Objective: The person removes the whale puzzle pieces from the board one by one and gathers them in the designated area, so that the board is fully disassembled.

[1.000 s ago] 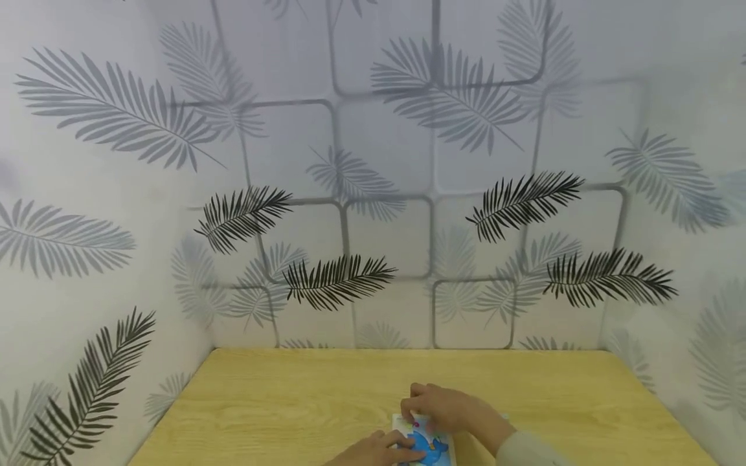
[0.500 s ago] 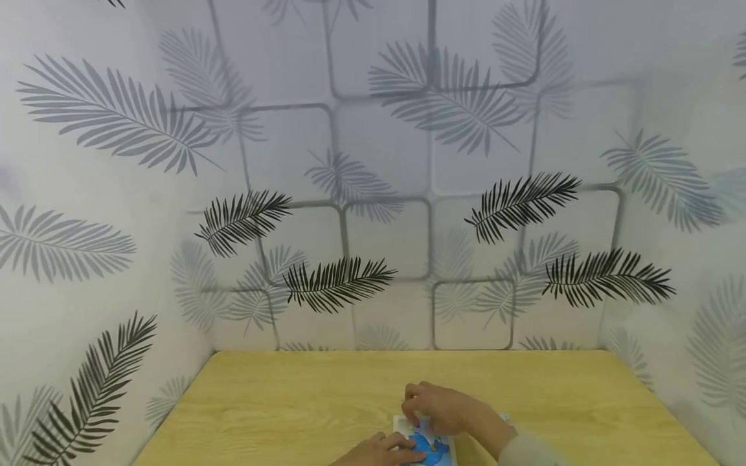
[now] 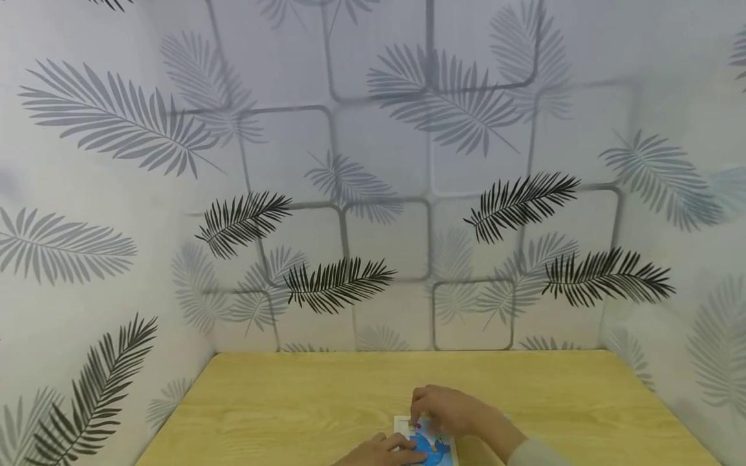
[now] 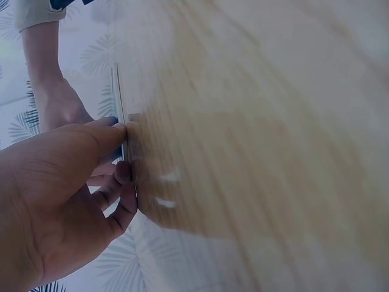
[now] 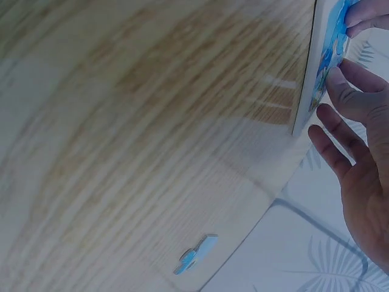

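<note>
A jigsaw puzzle board (image 3: 431,450) with a blue sea-animal picture and a pale border lies flat near the table's front. My left hand (image 3: 381,451) rests on its left part, fingers reaching over the blue picture. The left wrist view shows that hand's thumb (image 4: 110,135) at the board's edge, with fingers bent close to the tabletop. Over the far part of the board, my right hand (image 3: 445,409) has thumb and index finger together at the picture, seemingly on a puzzle piece that they mostly hide. Its other fingers (image 5: 331,143) stay apart from the board.
A loose light-blue puzzle piece (image 5: 196,254) lies on the wooden table (image 3: 280,401) to the right of the board. Walls with a feather-leaf pattern (image 3: 384,310) close off the back and sides of the table.
My right hand has shifted slightly to the right over the board's far part. The left hand stays on the board almost unmoved. The head view has tilted slightly.
</note>
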Demonstrator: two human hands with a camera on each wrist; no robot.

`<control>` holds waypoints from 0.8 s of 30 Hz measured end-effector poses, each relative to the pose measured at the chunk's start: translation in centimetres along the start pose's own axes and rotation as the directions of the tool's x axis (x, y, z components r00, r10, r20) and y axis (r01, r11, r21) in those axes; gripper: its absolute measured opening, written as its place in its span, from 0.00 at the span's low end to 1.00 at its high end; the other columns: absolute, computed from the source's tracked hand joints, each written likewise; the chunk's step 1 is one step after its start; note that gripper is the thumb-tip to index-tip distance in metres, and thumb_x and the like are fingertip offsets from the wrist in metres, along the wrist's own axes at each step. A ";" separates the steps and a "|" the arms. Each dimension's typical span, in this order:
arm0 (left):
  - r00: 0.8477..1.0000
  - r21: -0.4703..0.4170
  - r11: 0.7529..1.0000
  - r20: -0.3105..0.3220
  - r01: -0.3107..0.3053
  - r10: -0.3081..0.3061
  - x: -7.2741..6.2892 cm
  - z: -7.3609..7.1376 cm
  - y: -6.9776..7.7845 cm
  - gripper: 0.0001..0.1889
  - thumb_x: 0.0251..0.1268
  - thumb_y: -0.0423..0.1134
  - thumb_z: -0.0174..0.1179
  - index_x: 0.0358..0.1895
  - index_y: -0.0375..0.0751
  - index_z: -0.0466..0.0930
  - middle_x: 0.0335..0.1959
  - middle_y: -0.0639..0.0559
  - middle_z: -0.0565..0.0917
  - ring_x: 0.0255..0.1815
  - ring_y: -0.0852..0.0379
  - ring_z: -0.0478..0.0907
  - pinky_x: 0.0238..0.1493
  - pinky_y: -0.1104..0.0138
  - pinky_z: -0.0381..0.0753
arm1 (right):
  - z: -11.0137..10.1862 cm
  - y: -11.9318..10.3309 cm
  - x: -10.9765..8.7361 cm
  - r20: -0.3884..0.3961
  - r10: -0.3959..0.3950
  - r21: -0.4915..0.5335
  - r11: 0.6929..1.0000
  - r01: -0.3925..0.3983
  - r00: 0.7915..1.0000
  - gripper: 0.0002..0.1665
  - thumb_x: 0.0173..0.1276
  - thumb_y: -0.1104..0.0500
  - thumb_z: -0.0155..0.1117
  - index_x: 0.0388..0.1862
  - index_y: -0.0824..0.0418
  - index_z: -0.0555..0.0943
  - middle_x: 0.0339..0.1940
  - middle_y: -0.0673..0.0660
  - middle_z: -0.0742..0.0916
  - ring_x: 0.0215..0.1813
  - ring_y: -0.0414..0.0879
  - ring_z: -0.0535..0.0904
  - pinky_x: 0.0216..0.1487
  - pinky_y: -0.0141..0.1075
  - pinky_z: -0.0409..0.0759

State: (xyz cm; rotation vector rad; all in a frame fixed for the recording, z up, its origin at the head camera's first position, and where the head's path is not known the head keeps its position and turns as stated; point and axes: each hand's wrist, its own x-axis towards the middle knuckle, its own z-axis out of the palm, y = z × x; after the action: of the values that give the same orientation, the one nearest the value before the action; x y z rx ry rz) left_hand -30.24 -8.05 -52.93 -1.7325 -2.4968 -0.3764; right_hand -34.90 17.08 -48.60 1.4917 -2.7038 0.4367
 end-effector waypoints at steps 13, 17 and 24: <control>0.999 0.008 1.000 0.031 0.014 -0.014 0.2 0.5 0.5 0.25 0.80 0.50 0.58 0.74 0.46 0.75 0.64 0.47 0.80 0.53 0.64 0.75 0.45 0.80 0.68 | 0.1 -0.7 -0.9 -0.013 0.006 0.029 1.000 -0.006 1.000 0.21 0.63 0.71 0.73 0.42 0.49 0.77 0.39 0.42 0.80 0.44 0.34 0.74 0.45 0.30 0.78; 0.997 0.011 0.999 0.062 0.039 -0.039 0.5 -0.1 0.6 0.25 0.79 0.47 0.58 0.74 0.45 0.75 0.64 0.47 0.78 0.50 0.65 0.74 0.48 0.77 0.71 | -0.2 -0.8 -1.3 -0.072 -0.021 0.153 0.988 0.032 0.997 0.17 0.67 0.74 0.67 0.42 0.52 0.77 0.36 0.47 0.82 0.41 0.38 0.73 0.44 0.31 0.76; 0.994 -0.024 0.996 0.068 0.084 -0.082 0.4 -1.1 1.0 0.24 0.80 0.40 0.57 0.75 0.46 0.73 0.65 0.49 0.78 0.55 0.60 0.78 0.53 0.71 0.78 | -0.8 0.5 -3.1 -0.172 0.026 0.400 0.916 0.046 0.985 0.08 0.76 0.67 0.62 0.49 0.58 0.84 0.43 0.55 0.87 0.44 0.41 0.81 0.47 0.35 0.81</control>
State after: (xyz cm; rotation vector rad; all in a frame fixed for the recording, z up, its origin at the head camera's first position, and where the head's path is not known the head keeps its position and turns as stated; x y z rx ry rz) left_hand -29.57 -7.62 -51.64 -1.6818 -2.6294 -0.3647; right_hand -33.72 20.10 -48.45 1.4579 -2.5714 1.1266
